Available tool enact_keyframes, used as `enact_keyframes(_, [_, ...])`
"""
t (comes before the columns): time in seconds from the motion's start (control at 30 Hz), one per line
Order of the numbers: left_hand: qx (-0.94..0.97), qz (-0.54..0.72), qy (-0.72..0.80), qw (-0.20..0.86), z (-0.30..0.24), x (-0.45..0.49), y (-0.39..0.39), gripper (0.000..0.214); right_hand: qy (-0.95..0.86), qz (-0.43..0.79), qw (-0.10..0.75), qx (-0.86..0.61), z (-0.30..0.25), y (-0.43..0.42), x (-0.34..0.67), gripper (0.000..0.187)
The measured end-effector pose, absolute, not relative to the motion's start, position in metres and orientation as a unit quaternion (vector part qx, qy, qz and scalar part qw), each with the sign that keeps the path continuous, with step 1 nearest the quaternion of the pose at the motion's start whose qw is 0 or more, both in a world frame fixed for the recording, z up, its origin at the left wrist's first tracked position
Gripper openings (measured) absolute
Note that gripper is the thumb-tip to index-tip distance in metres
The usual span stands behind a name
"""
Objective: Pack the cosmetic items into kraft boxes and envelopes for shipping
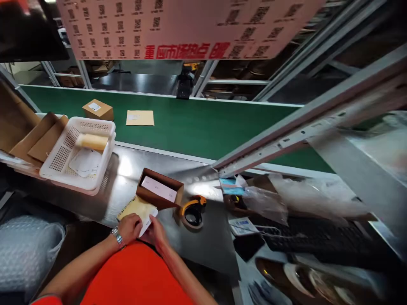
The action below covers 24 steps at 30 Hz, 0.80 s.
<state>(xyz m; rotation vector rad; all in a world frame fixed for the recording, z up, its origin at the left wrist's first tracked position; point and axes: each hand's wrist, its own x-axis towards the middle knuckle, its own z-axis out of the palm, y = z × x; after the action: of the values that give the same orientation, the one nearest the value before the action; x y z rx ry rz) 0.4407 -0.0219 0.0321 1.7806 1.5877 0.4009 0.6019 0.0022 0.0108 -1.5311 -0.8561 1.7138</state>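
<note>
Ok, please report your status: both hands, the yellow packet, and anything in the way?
Left hand on yellow packet. Right hand at white paper. Open brown box close ahead, tape dispenser to its right; could crowd the hands.

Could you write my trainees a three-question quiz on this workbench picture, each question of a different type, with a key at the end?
1. True or false: the open brown box has nothing inside it.
2. Which of these lies on the green belt?
A) bubble wrap
B) a closed carton
C) a keyboard
3. Fill in the blank: the hand touching the yellow packet, with a metal band at its wrist, is the person's ____ hand.

Key:
1. False; a pale box sits in it.
2. B
3. left
</note>
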Motion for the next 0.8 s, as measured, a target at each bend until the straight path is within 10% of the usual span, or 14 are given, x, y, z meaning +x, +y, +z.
enact_keyframes(0.23, [0.685,0.189,0.593,0.377,0.056,0.426,-0.021,0.016,-0.562,0.441,0.385,-0.585,0.015,-0.003,0.63,0.094])
enact_keyframes(0.4, [0.679,0.193,0.573,0.416,0.071,0.401,-0.012,0.016,-0.768,0.424,0.275,-0.393,0.045,0.019,0.642,0.027])
enact_keyframes(0.8, [0.655,0.368,0.544,0.374,0.067,0.355,-0.014,0.028,-0.679,0.499,0.233,-0.485,0.083,0.03,0.635,0.051])
